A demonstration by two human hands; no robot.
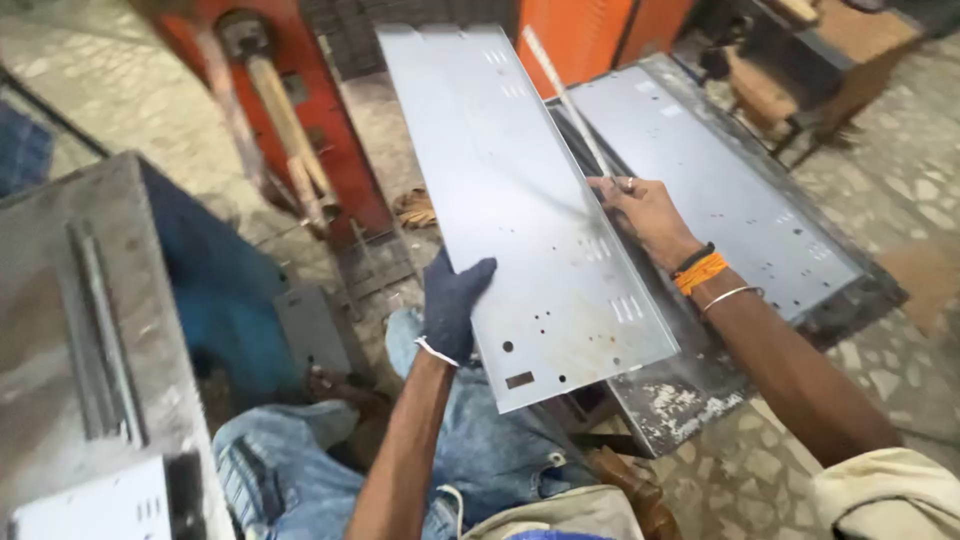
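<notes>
Workshop floor below; both hands grip a punched metal panel [520,200].

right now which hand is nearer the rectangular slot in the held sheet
Left. The gloved left hand grips the sheet edge just above and left of the slot. The bare right hand holds the opposite edge, farther up the sheet.

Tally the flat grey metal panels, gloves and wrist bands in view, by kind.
Grey punched metal panels: 2, a held panel and a panel on the bench
Dark gloves: 1, a glove on the left hand
Wrist bands on the right hand: 3, black, orange, metal bangle
Total: 6
</notes>
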